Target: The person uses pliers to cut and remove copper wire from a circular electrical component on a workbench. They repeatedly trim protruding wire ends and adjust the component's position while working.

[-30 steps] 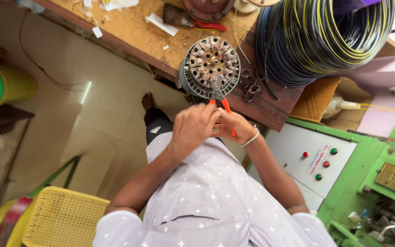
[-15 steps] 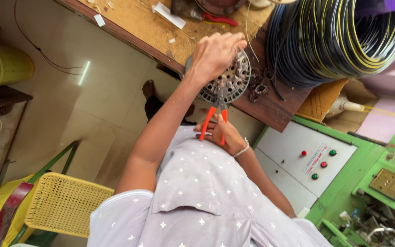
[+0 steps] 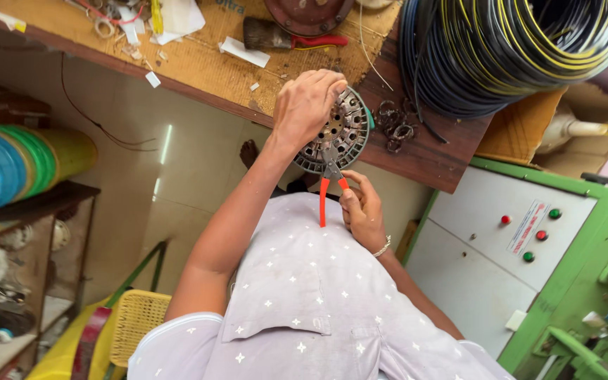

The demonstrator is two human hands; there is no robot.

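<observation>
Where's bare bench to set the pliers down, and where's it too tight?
Freest patch: bare board between the white paper strip and the bench's front edge. Dark wood right of the round slotted metal core is partly free, below the metal rings. Crowded: the cable coil at right, and brush with scraps along the back.

Bright, even daylight, no harsh shadows. Glare streak on the floor (image 3: 165, 144) at 9 o'clock, a smaller one just below it. Wire coil (image 3: 522, 49) at 1 o'clock shows thin sheen lines. Soft shadow under the bench (image 3: 198, 63) edge. Centre sharp: shirt (image 3: 304, 295) dots crisp. Wide-angle bend at edges, shelf (image 3: 15, 281) at 8 o'clock leans and smears; green machine (image 3: 585, 331) at 4 o'clock slightly soft.
</observation>
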